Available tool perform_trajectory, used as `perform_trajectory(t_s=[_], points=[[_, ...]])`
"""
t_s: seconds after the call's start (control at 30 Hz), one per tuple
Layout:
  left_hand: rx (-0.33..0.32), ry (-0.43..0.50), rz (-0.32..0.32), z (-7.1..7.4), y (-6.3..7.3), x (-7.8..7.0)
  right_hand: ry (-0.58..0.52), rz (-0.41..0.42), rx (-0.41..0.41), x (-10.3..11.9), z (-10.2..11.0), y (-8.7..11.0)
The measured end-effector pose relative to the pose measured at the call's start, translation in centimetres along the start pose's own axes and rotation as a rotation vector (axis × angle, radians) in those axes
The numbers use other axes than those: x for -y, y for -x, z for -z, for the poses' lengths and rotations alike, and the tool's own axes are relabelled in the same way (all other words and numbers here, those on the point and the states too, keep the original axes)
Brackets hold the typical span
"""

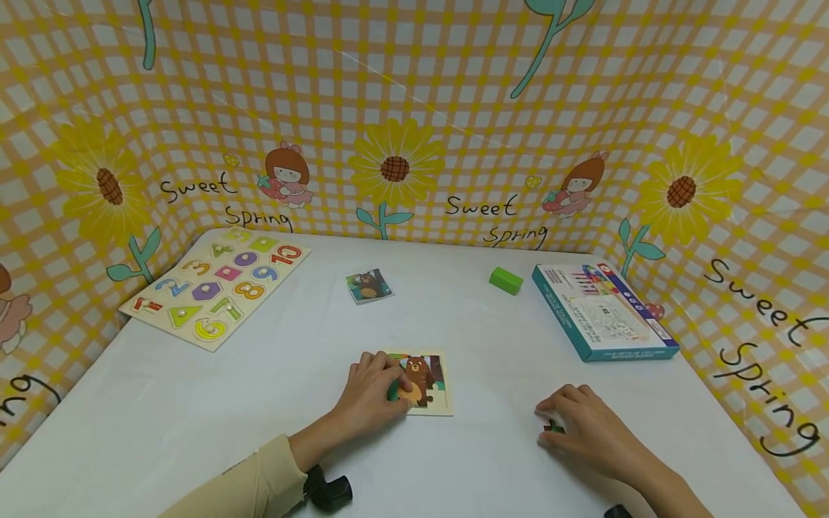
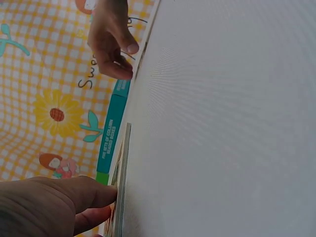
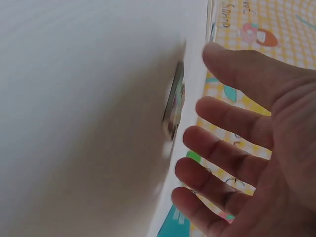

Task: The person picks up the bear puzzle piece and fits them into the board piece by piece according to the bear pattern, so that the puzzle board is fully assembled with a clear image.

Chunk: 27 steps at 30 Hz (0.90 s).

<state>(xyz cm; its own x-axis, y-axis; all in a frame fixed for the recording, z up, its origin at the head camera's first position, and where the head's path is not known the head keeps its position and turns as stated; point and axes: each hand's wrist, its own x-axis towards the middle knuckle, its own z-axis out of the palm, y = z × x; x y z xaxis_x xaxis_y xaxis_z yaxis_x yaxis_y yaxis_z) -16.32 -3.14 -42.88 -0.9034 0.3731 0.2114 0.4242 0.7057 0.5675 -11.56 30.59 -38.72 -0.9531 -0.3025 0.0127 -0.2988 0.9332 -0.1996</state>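
A small jigsaw puzzle (image 1: 442, 367) with a brown bear picture lies in a pale frame in the middle of the table. My left hand (image 1: 369, 392) rests on its left side, covering part of the picture. In the left wrist view, the thumb (image 2: 101, 192) and a finger touch the puzzle's face. A gap shows at the picture's lower right. Farther right, my right hand (image 1: 586, 428) hovers around a loose puzzle piece (image 1: 553, 426), its thumb and fingers spread. The right wrist view shows the piece (image 3: 174, 101) on the table, apart from the fingertips.
A bear picture card (image 1: 369, 286) lies beyond the puzzle. A green block (image 1: 506, 280) sits near a teal-edged box (image 1: 605, 313) at the right. At the left is a number and shape board (image 1: 216, 291). Checked cloth walls (image 1: 401, 93) stand around the table.
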Motion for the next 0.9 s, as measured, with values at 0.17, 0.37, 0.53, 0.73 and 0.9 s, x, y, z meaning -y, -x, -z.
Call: perform_trajectory(t_s=[0.17, 0.37, 0.53, 0.73, 0.9], points=[[-0.005, 0.002, -0.006, 0.0, 0.0, 0.1, -0.007, -0.009, 0.006, -0.9, 0.0, 0.8], [0.000, 0.004, -0.010, -0.1, 0.0, 0.1, -0.013, -0.007, 0.002, -1.6, -0.1, 1.4], [0.000, 0.005, -0.008, -0.1, 0.1, 0.1, -0.021, -0.031, 0.022, -1.9, -0.2, 1.8], [-0.003, 0.000, -0.004, -0.1, 0.1, 0.0, -0.002, 0.011, -0.072, -2.2, -0.5, 2.2], [-0.006, -0.001, -0.004, 0.0, 0.1, 0.0, 0.001, 0.045, -0.121, -2.4, -0.6, 2.3]])
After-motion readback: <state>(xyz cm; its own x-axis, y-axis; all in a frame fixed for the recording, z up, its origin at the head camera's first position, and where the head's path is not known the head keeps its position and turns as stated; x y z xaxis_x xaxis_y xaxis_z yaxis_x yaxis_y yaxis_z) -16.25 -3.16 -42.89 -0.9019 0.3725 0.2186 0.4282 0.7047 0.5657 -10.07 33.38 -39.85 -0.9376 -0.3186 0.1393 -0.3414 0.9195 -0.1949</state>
